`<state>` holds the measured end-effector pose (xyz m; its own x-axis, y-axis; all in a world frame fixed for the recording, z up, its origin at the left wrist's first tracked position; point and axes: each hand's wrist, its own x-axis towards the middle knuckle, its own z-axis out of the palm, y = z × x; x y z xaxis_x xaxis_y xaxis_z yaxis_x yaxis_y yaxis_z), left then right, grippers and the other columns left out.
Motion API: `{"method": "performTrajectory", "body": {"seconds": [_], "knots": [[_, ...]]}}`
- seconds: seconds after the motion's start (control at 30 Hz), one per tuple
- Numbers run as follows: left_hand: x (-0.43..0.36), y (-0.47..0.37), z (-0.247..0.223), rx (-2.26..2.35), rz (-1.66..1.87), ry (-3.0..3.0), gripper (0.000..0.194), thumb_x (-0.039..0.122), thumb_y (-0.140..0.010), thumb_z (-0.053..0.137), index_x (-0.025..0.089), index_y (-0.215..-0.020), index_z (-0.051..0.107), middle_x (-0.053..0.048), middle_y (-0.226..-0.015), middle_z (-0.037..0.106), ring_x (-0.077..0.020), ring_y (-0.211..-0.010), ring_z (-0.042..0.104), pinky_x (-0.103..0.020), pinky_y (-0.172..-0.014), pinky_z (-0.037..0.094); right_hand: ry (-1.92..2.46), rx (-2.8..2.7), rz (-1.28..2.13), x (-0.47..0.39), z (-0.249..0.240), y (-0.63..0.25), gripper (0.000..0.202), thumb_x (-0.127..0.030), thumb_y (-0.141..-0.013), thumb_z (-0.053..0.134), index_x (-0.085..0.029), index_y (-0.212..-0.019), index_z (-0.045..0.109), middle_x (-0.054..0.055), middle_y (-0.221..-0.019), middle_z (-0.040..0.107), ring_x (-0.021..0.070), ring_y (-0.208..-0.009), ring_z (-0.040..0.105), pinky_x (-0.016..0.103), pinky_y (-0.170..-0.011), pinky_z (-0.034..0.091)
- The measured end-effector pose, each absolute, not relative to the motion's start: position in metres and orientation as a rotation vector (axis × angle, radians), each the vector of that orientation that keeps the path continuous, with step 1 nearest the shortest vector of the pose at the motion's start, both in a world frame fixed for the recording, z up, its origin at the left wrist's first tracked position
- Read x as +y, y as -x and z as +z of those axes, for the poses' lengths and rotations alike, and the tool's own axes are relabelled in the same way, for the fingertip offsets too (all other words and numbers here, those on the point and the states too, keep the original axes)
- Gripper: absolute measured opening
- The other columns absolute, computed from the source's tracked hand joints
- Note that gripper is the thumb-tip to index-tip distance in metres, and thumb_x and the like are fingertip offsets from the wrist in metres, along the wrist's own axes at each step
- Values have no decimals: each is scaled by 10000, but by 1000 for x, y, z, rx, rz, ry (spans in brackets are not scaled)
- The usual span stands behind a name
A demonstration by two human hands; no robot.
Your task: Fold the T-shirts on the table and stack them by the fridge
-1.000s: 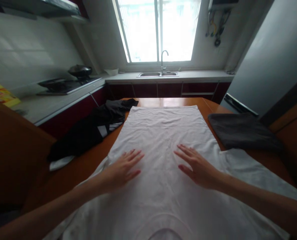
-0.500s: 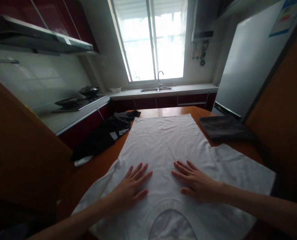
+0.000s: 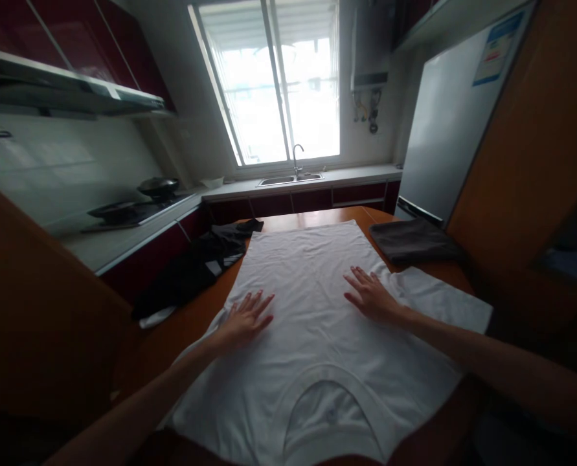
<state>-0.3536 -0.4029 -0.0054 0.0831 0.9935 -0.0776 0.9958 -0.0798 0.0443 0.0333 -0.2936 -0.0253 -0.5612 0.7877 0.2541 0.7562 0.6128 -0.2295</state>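
A white T-shirt [image 3: 307,323] lies spread out on the wooden table [image 3: 293,222], its round collar towards me and its hem at the far side. Fingers spread, my left hand [image 3: 245,317] rests flat on the left part of the shirt. My right hand [image 3: 372,296] lies on the shirt near the base of the right sleeve, fingers also apart. Neither hand grips anything. Small wrinkles run over the cloth between and beyond the hands.
Dark clothing [image 3: 191,265] lies on the table's left side, and a folded grey cloth [image 3: 414,239] on its right. Beyond stand a counter with a sink [image 3: 291,179], a stove with a pan [image 3: 158,186], and a fridge [image 3: 448,123] at the right.
Both hands have slid away from me over the shirt and farther apart. More of the collar shows now. The view has shifted slightly to the right.
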Motion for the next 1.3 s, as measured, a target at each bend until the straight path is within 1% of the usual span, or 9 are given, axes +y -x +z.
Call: {"method": "performTrajectory", "body": {"seconds": [0.23,0.37,0.47,0.57,0.7,0.83,1.03,1.2,1.3], "knots": [[-408,373,-8,2190,5,-2246,593,515,-1019,356,298,-1569,390,-104,-1649,296,-350,-1529,242,-613,-1199,228,1422,-2298,57,-274,-34,-73,590,-485,-1032,344,-154,-1504,467,189,-1634,316,317,-1530,245,566,-1197,239],[-411,377,-8,2204,130,-2284,598,538,-1018,334,317,-1572,381,-72,-1663,271,-331,-1544,209,-618,-1206,211,1388,-2129,-35,-262,-31,-106,564,-451,-1018,331,-152,-1458,518,161,-1641,313,308,-1525,256,540,-1184,294],[-417,373,-3,2177,254,-2323,595,540,-1022,330,303,-1564,398,-69,-1646,321,-321,-1534,247,-597,-1202,248,1351,-1985,-114,-258,-31,-136,550,-374,-1011,283,-133,-1433,541,158,-1569,436,276,-1482,346,489,-1197,307],[-425,365,-6,2123,305,-2350,601,544,-1032,319,277,-1564,399,-81,-1635,344,-316,-1522,281,-571,-1199,280,1464,-2026,-92,-263,-50,-170,549,-324,-983,292,-95,-1382,592,192,-1491,522,306,-1435,419,500,-1181,336],[-434,355,-20,2034,224,-2392,586,565,-1037,311,322,-1565,387,-56,-1656,288,-317,-1540,224,-589,-1206,242,1816,-2112,-89,-280,-82,-210,600,-421,-988,311,-95,-1422,567,209,-1535,473,359,-1453,387,560,-1172,316],[-434,355,-28,2021,126,-2357,585,570,-1037,302,327,-1562,390,-49,-1665,257,-316,-1551,179,-602,-1217,182,2017,-2051,-74,-290,-83,-226,638,-479,-996,290,-122,-1475,517,198,-1581,412,360,-1464,371,573,-1166,312],[-418,370,-12,2009,284,-2292,604,563,-1032,295,287,-1557,409,-80,-1631,356,-290,-1524,284,-549,-1216,234,1849,-2047,-142,-281,-32,-172,599,-483,-1001,338,-141,-1447,545,214,-1572,417,387,-1474,340,604,-1131,335],[-396,386,-3,2182,401,-2158,603,541,-1006,371,243,-1522,462,-109,-1601,409,-300,-1515,300,-556,-1211,239,1389,-2313,-5,-271,24,-55,536,-424,-1010,419,-142,-1450,537,204,-1584,401,338,-1481,337,517,-1167,313],[-390,392,-12,2290,335,-2021,592,489,-1015,373,233,-1546,417,-123,-1623,365,-305,-1525,275,-591,-1206,226,1257,-2414,129,-269,36,25,515,-411,-1019,435,-158,-1458,526,195,-1606,367,328,-1493,311,540,-1177,274]]}}
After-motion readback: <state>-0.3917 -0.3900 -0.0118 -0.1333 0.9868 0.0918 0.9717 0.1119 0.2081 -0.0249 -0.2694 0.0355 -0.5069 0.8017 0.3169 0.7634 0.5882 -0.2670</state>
